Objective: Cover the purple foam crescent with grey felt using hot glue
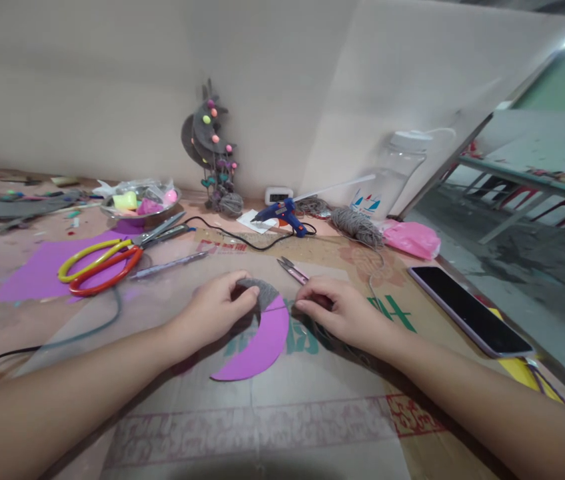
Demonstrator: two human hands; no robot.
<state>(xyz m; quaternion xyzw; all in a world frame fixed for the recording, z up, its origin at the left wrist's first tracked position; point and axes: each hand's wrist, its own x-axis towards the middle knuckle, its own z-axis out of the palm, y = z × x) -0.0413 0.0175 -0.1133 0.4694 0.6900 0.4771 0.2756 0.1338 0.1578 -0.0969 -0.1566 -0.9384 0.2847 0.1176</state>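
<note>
A purple foam crescent lies on flattened cardboard in front of me; its upper tip is wrapped in grey yarn. My left hand rests on the crescent's top, fingers curled and pressing the grey wrapped part. My right hand lies just right of the crescent, fingers pinched together at its edge, apparently on a thin grey yarn strand that runs back to a yarn ball. Small thread snips lie just beyond my right hand.
Yellow and orange scissors, a pen and a purple foam sheet lie to the left. A blue glue gun, metal bowl, decorated crescent ornament, plastic jar, pink bag and phone lie further back and to the right.
</note>
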